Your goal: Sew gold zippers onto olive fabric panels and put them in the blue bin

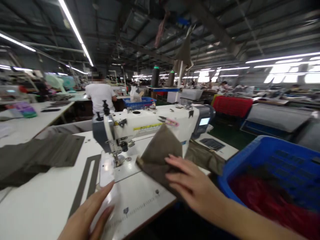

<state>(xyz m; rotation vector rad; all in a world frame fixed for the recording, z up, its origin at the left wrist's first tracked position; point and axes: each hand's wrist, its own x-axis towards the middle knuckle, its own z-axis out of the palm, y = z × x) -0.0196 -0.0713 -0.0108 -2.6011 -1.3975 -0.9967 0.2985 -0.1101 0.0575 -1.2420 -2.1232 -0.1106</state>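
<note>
My right hand (191,185) lies with fingers stretched flat on an olive-brown fabric piece (160,150) that stands folded up against the white sewing machine (150,125). My left hand (86,216) rests near the table's front edge, its fingers extended along a pale strip (106,173) in front of the needle and presser foot (117,156). Whether the left hand grips that strip is unclear through blur.
A stack of dark fabric pieces (37,156) lies on the white table (45,200) at the left. A blue crate (272,166) with red and dark cloth stands at my right. A person in a white shirt (100,95) stands beyond the machine.
</note>
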